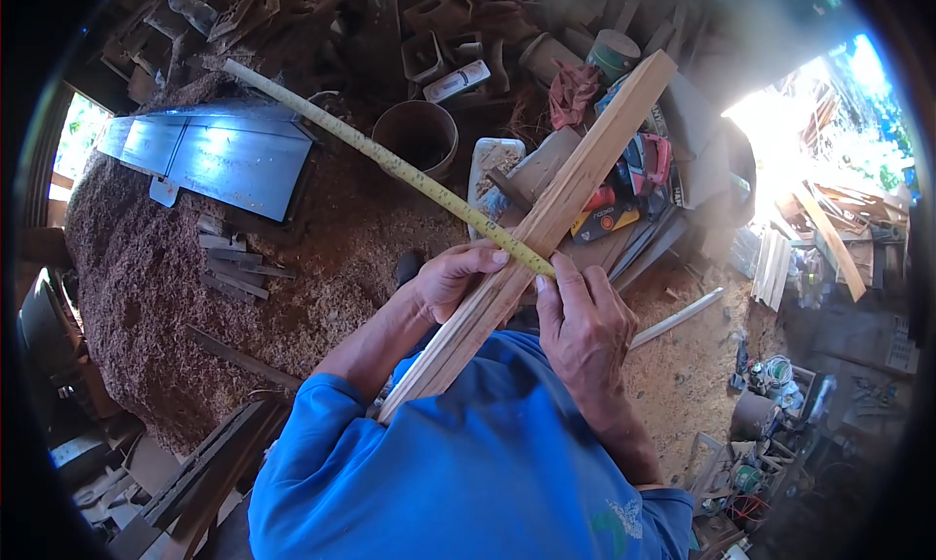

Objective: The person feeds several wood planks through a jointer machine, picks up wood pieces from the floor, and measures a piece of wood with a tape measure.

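A long wooden board [603, 151] slants from my chest up to the far right. Across its upper face lies a yellow measuring tape [429, 188], whose blade stretches stiffly out to the far left. My left hand [450, 279] is closed around the board's left edge, with the thumb near the tape. Between the thumb and fingers of my right hand [587, 328], the tape's near end is pinched at the board's right edge. The fingers under the board are partly hidden.
Beyond the board are a dark bucket [417, 137], a white tub [492, 175] of shavings and a red power tool [651, 162]. A sawdust heap [146, 297] and a metal sheet [219, 160] lie left. Wood scraps [829, 238] are piled right.
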Available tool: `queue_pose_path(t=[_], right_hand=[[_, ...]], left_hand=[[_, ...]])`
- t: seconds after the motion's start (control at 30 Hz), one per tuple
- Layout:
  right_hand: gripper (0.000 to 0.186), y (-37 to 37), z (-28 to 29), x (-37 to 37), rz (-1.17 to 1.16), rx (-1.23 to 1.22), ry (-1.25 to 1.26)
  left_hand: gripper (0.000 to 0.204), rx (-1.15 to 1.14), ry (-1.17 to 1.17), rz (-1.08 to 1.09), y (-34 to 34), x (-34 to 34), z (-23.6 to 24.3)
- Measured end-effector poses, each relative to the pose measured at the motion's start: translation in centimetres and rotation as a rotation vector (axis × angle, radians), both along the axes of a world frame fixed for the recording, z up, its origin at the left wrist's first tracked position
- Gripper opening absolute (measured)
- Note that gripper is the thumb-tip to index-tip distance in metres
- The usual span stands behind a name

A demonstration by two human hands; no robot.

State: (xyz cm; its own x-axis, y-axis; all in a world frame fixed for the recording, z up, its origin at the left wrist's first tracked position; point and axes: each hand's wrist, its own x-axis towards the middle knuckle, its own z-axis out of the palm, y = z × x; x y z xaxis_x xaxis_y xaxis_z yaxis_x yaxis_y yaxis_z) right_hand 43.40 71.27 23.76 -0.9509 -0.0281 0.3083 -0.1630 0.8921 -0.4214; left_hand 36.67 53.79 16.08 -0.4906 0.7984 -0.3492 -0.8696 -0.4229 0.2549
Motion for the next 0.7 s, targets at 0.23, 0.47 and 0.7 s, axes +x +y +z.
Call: queue_pose_path(t=[0.23, 0.47, 0.7], right_hand=[[0.029, -0.2, 0.5, 0.0, 0.030, 0.110, 0.090], [0.029, -0.9, 0.7, 0.0, 0.065, 0.048, 0.115], [0.030, -0.9, 1.2, -0.3, 0.070, 0.142, 0.157]], left_hand=[[0.087, 0.068, 0.059, 0.015, -0.3, -0.2, 0.4], [0.091, 0.070, 0.097, 0.034, -1.1, -0.3, 0.3], [0.091, 0.056, 0.071, 0.055, -1.0, -0.3, 0.7]])
